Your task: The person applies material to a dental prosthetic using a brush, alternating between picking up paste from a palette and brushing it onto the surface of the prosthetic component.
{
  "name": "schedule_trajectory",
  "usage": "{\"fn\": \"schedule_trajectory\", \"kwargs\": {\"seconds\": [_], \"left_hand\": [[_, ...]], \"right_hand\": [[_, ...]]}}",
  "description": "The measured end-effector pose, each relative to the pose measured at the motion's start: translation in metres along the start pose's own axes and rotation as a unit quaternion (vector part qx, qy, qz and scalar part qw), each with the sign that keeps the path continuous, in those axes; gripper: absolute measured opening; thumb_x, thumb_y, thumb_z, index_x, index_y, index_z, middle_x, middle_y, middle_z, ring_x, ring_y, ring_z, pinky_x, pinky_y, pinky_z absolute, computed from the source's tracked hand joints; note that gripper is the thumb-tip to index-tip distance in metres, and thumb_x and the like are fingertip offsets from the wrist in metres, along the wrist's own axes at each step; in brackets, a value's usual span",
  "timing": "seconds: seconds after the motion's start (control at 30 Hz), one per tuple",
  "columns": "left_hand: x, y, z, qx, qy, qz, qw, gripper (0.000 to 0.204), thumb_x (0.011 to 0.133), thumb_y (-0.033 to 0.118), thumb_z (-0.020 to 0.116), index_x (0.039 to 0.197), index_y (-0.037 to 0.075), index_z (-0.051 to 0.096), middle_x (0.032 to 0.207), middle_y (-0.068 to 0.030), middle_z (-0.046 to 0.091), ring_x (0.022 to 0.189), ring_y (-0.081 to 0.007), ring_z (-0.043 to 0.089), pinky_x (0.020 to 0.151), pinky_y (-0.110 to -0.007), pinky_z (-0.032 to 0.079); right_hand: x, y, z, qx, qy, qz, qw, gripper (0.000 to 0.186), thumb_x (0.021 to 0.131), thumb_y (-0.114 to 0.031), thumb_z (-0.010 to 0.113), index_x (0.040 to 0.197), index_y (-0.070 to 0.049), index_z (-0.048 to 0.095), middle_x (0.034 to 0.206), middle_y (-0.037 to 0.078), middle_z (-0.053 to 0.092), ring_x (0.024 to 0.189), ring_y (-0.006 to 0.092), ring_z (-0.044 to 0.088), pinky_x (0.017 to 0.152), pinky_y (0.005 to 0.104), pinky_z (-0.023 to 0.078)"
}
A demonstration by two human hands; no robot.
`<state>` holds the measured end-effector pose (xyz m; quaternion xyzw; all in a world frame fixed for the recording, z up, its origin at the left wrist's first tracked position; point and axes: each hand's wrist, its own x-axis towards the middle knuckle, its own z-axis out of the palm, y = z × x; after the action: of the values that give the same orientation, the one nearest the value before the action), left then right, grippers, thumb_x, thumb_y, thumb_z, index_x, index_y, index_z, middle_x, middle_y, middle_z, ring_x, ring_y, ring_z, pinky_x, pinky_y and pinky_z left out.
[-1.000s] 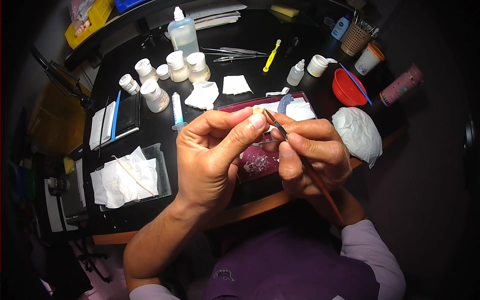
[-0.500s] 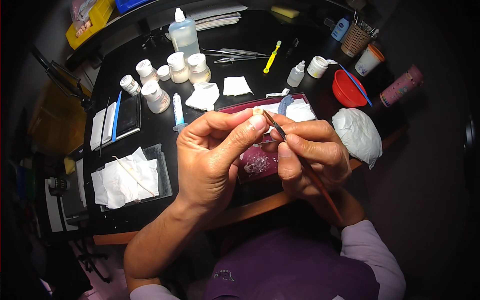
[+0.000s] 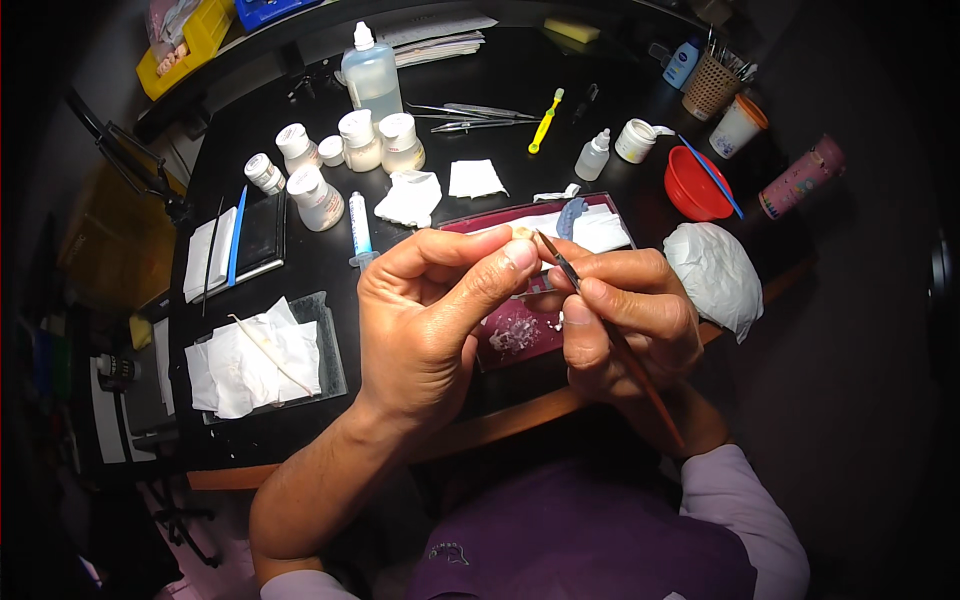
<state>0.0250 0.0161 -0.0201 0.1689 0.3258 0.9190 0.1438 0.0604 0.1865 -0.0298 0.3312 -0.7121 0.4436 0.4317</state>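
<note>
My left hand pinches a small cream-coloured dental crown between thumb and index finger, above the middle of the black table. In my right hand is a fine paintbrush with a reddish-brown handle, held like a pen. Its dark pointed tip is right beside the crown, with what looks like a slight gap. Below the hands lies a dark red tray with white powdery crumbs, white tissue and a blue-grey curved piece; the hands hide part of it.
Several white-capped jars, a large clear bottle and a syringe stand or lie at left. Tissues cover a glass slab at near left. To the right are a red bowl, a white bag and a pink bottle.
The brush tip has drawn back slightly from the crown, which it was touching earlier. Both hands sit a little lower in the picture, as the whole view has shifted slightly.
</note>
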Motion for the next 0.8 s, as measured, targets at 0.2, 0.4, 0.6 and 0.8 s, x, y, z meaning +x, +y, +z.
{"fn": "schedule_trajectory", "kwargs": {"seconds": [0.2, 0.4, 0.6, 0.8], "left_hand": [[-0.0002, 0.0014, 0.0025, -0.009, -0.009, -0.011, 1.000, 0.014, 0.093, -0.005, 0.069, 0.107, -0.003, 0.068, 0.104, -0.0186, 0.074, 0.096, -0.0215, 0.073, 0.091, -0.034, 0.060], [0.0028, 0.0044, -0.0009, -0.061, -0.026, -0.068, 0.995, 0.016, 0.095, -0.002, 0.067, 0.111, -0.003, 0.067, 0.106, -0.0185, 0.073, 0.097, -0.0234, 0.073, 0.092, -0.038, 0.060], [0.0030, 0.0041, -0.0028, -0.080, -0.021, -0.093, 0.992, 0.015, 0.096, -0.001, 0.066, 0.111, -0.002, 0.067, 0.106, -0.0181, 0.072, 0.096, -0.0231, 0.072, 0.091, -0.039, 0.060], [0.0028, 0.0024, -0.0008, -0.050, -0.034, -0.073, 0.996, 0.016, 0.096, -0.003, 0.066, 0.112, -0.001, 0.066, 0.107, -0.0192, 0.072, 0.099, -0.0240, 0.072, 0.092, -0.038, 0.060]], "right_hand": [[0.0014, 0.0003, -0.0015, -0.005, 0.000, -0.013, 1.000, 0.024, 0.091, 0.003, 0.068, 0.113, -0.001, 0.058, 0.103, 0.019, 0.066, 0.097, 0.0313, 0.074, 0.072, 0.0318, 0.066], [0.0041, -0.0018, -0.0038, -0.014, -0.003, -0.019, 1.000, 0.025, 0.090, 0.004, 0.069, 0.112, -0.001, 0.059, 0.102, 0.018, 0.066, 0.097, 0.0327, 0.074, 0.077, 0.0347, 0.066], [0.0031, 0.0008, -0.0021, -0.023, 0.004, -0.027, 0.999, 0.026, 0.088, 0.006, 0.069, 0.112, -0.002, 0.061, 0.101, 0.018, 0.067, 0.097, 0.0306, 0.075, 0.078, 0.0337, 0.066], [0.0003, 0.0030, -0.0013, -0.002, 0.024, -0.023, 0.999, 0.025, 0.087, 0.007, 0.068, 0.110, 0.000, 0.060, 0.098, 0.018, 0.068, 0.095, 0.0299, 0.075, 0.078, 0.0342, 0.066]]}}
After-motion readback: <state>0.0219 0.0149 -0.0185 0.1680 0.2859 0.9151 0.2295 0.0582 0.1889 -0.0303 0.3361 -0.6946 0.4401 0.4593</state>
